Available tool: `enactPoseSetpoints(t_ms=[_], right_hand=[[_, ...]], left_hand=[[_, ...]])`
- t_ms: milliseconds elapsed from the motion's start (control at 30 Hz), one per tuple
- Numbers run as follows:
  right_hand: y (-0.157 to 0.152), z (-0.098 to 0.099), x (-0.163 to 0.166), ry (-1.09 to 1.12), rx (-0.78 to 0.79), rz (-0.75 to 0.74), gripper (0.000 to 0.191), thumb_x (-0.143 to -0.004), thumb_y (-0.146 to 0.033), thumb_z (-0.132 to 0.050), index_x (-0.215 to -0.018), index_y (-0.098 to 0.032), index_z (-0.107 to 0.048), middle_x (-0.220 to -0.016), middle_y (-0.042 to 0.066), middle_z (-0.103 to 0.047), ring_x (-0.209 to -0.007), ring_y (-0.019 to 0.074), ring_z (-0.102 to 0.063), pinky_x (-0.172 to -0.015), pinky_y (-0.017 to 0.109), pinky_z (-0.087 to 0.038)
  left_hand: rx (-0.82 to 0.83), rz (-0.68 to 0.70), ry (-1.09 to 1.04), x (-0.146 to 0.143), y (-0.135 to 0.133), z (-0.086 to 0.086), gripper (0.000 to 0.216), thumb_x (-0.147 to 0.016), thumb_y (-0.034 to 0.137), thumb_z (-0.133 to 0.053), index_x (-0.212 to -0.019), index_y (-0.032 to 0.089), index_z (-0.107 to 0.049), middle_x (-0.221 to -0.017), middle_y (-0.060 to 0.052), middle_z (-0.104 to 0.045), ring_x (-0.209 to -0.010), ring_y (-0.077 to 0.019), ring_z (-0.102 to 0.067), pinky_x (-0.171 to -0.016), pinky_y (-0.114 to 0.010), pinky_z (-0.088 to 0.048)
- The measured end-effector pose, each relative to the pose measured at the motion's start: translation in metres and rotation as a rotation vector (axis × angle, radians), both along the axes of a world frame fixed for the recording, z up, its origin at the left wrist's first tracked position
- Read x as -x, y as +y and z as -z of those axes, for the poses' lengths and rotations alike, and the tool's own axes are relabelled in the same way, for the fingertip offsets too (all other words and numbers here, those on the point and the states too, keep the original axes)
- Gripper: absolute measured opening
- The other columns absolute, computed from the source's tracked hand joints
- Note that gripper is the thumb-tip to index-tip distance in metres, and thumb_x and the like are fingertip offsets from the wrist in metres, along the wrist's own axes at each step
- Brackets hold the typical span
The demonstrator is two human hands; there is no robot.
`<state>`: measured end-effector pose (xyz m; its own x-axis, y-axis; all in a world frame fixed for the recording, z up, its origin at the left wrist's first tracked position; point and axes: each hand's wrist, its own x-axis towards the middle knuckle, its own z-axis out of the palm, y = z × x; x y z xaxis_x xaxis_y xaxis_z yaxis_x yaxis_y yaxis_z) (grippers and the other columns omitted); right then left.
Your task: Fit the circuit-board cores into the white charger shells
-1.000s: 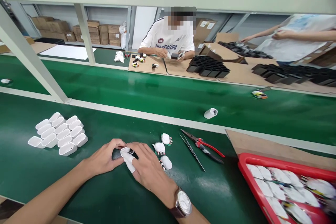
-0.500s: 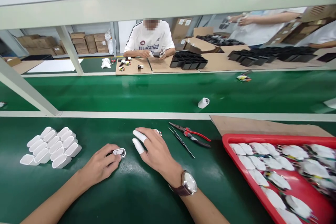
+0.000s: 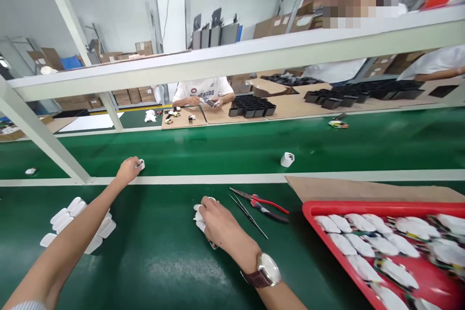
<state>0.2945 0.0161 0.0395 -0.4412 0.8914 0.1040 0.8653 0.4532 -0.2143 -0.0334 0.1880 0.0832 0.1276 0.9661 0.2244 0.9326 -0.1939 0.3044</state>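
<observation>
My left hand (image 3: 129, 169) reaches forward over the white rail to the green belt (image 3: 218, 147), its fingers closed on a small white charger part (image 3: 141, 164). My right hand (image 3: 214, 220), with white finger cots and a wristwatch, rests on the near green surface over the small white plug parts (image 3: 198, 217), fingers curled on one. A cluster of white plastic shells (image 3: 78, 223) lies under my left forearm. Red-handled pliers (image 3: 263, 202) and tweezers (image 3: 249, 213) lie just right of my right hand.
A red tray (image 3: 312, 209) filled with several white plug assemblies sits at the right on cardboard. One white shell (image 3: 286, 159) stands on the belt. Across the belt a seated person (image 3: 203, 92) works beside black trays (image 3: 250, 105). Other people stand at the right.
My left hand has carried the white part from the near surface forward to the belt. My right hand pulled back onto the plug parts. The view tilted upward.
</observation>
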Motion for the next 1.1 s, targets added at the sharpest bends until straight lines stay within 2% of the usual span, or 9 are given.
enactPoseSetpoints(t_ms=[167, 267, 400, 500, 600, 700, 900, 1000, 1100], right_hand=[[-0.002, 0.002, 0.004, 0.11, -0.042, -0.121, 0.012, -0.092, -0.011, -0.068, -0.099, -0.02, -0.069, -0.133, 0.009, -0.065, -0.11, 0.0243, -0.066, -0.1, 0.038, -0.052], [-0.003, 0.008, 0.009, 0.175, -0.086, -0.179, 0.018, -0.088, -0.006, -0.069, -0.098, -0.022, -0.067, -0.12, 0.007, -0.069, -0.104, 0.0248, -0.066, -0.095, 0.04, -0.055], [-0.006, 0.016, 0.016, 0.209, -0.087, -0.135, 0.018, -0.085, -0.014, -0.077, -0.098, -0.019, -0.065, -0.111, 0.012, -0.066, -0.095, 0.0289, -0.067, -0.085, 0.045, -0.059], [-0.008, 0.019, 0.014, 0.231, -0.066, -0.201, 0.031, -0.08, -0.003, -0.074, -0.104, -0.02, -0.065, -0.125, 0.011, -0.064, -0.107, 0.0288, -0.067, -0.092, 0.044, -0.059], [-0.007, 0.019, 0.014, 0.241, -0.041, -0.218, 0.03, -0.084, 0.005, -0.061, -0.099, -0.021, -0.066, -0.116, 0.008, -0.066, -0.101, 0.0239, -0.068, -0.088, 0.037, -0.058], [-0.007, 0.021, 0.024, 0.234, -0.022, -0.178, 0.017, -0.09, -0.004, -0.065, -0.099, -0.019, -0.065, -0.105, 0.007, -0.063, -0.087, 0.0215, -0.067, -0.077, 0.033, -0.057], [-0.009, 0.026, 0.04, 0.219, 0.004, -0.124, 0.01, -0.094, -0.015, -0.072, -0.1, -0.017, -0.064, -0.103, 0.007, -0.061, -0.084, 0.021, -0.066, -0.075, 0.033, -0.056], [-0.008, 0.027, 0.039, 0.242, 0.022, -0.086, 0.03, -0.092, -0.018, -0.077, -0.117, -0.016, -0.062, -0.105, 0.006, -0.061, -0.083, 0.0197, -0.066, -0.075, 0.032, -0.057], [-0.008, 0.027, 0.036, 0.307, 0.1, -0.067, 0.022, -0.091, -0.018, -0.078, -0.108, -0.018, -0.064, -0.107, 0.005, -0.059, -0.081, 0.0183, -0.066, -0.076, 0.033, -0.058]], left_hand=[[-0.007, -0.009, -0.001, 0.012, -0.008, -0.005, 0.031, -0.096, 0.043, -0.068, -0.112, 0.017, -0.073, -0.117, -0.013, -0.075, -0.106, -0.0275, -0.072, -0.091, -0.037, -0.059], [-0.018, 0.062, -0.006, 0.028, -0.053, -0.019, 0.044, -0.095, 0.056, -0.064, -0.119, 0.02, -0.07, -0.133, -0.013, -0.071, -0.119, -0.0314, -0.068, -0.099, -0.041, -0.058], [-0.007, 0.215, 0.114, 0.074, -0.125, -0.033, 0.05, -0.088, 0.074, -0.065, -0.098, 0.027, -0.075, -0.141, -0.01, -0.067, -0.134, -0.038, -0.059, -0.105, -0.053, -0.055], [-0.01, 0.243, 0.273, 0.11, -0.167, -0.018, 0.047, -0.08, 0.074, -0.074, -0.089, 0.029, -0.08, -0.14, -0.011, -0.068, -0.14, -0.0452, -0.052, -0.11, -0.064, -0.05], [-0.02, 0.277, 0.341, 0.123, -0.189, 0.007, 0.034, -0.087, 0.061, -0.073, -0.087, 0.027, -0.081, -0.14, -0.012, -0.069, -0.145, -0.0472, -0.048, -0.113, -0.068, -0.047], [-0.024, 0.35, 0.234, 0.102, -0.193, 0.017, 0.031, -0.099, 0.043, -0.062, -0.079, 0.024, -0.076, -0.137, -0.01, -0.071, -0.143, -0.0407, -0.052, -0.114, -0.062, -0.048], [0.019, 0.53, -0.098, 0.004, -0.176, 0.016, 0.015, -0.097, 0.021, -0.06, -0.082, 0.022, -0.063, -0.131, -0.008, -0.071, -0.114, -0.0241, -0.071, -0.095, -0.036, -0.06], [-0.009, 0.612, -0.139, -0.029, -0.165, 0.033, 0.013, -0.094, 0.015, -0.06, -0.082, 0.021, -0.062, -0.119, -0.008, -0.073, -0.106, -0.023, -0.071, -0.09, -0.034, -0.059], [-0.029, 0.581, -0.199, -0.039, -0.162, 0.053, 0.013, -0.096, 0.02, -0.064, -0.083, 0.021, -0.06, -0.112, -0.008, -0.071, -0.098, -0.0213, -0.069, -0.087, -0.034, -0.058]])
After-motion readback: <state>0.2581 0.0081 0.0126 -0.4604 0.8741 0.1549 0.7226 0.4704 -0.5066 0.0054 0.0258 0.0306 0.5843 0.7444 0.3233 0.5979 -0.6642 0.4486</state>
